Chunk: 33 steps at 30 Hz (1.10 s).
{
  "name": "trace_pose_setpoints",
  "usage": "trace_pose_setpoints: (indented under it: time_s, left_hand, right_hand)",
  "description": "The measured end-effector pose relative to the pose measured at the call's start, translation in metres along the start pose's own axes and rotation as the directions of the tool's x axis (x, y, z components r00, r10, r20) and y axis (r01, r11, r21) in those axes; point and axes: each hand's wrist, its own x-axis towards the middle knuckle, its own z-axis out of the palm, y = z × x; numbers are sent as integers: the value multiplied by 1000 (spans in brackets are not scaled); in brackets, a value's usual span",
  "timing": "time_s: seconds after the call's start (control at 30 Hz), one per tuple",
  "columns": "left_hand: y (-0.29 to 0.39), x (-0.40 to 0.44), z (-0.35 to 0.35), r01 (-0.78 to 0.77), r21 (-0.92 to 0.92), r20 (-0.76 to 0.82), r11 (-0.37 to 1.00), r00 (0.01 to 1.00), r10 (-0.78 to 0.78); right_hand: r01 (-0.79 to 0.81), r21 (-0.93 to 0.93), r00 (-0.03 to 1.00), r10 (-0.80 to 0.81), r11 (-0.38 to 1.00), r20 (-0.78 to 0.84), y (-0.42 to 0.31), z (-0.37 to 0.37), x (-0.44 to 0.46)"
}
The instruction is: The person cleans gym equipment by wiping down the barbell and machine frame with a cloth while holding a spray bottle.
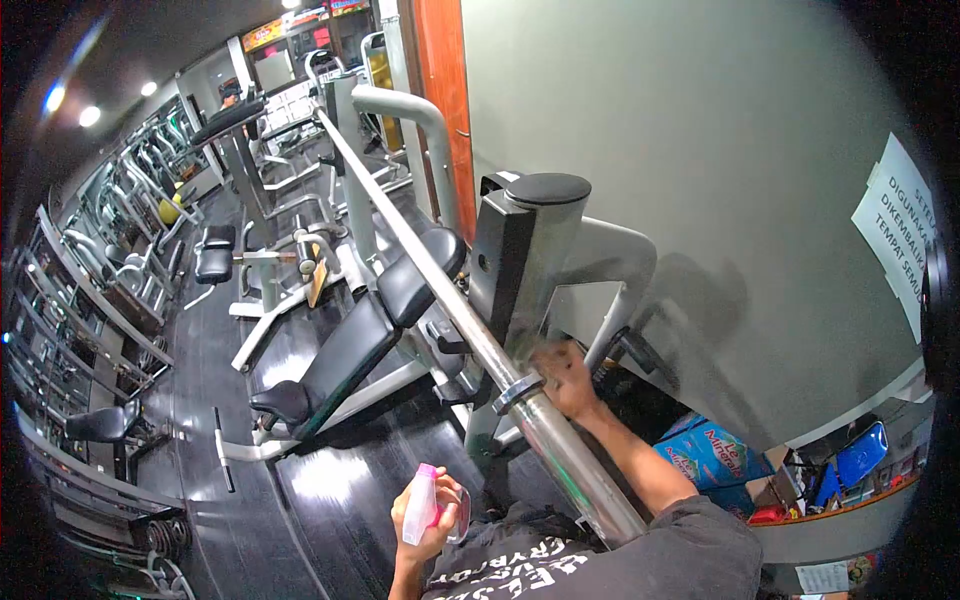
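Observation:
My left hand (425, 520) is closed around a translucent bottle with a pink top (424, 500), which looks like a spray bottle, low in front of my shirt. My right hand (562, 375) reaches past the barbell (440, 275) to the lower part of the grey upright post (525, 240) of a bench press rack. Motion blur smears its fingers, so I cannot make out whether they hold anything. The barbell runs diagonally across the rack, and its thick sleeve end (580, 470) passes close by my right forearm. A black padded bench (345, 355) lies beneath the bar.
Behind the rack stands a grey wall (700, 120) with a paper sign (895, 225). A blue printed carton (705, 455) sits low at the right, beside a counter (850, 530) with assorted items. Another machine (265, 260) and dumbbell racks (80, 290) line the left side.

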Motion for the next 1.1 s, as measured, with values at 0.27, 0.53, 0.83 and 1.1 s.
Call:
trace_pose_setpoints:
  time_s: [0.27,0.53,0.83,1.1]
  left_hand:
    - [20,5,11,15,-104,11,995,1000,-14]
    - [15,-3,-3,49,-107,-71,993,996,-57]
    - [12,4,-30,-1,-88,206,996,978,19]
    - [-9,6,-91,103,-249,366,963,931,-5]
  right_hand:
    - [40,-256,813,-181,966,-554,-12,0,118]
    - [-378,471,915,400,797,58,84,100,-55]
    - [-622,514,730,674,590,109,-72,-122,40]
    - [-442,867,739,641,230,207,-255,-128,69]
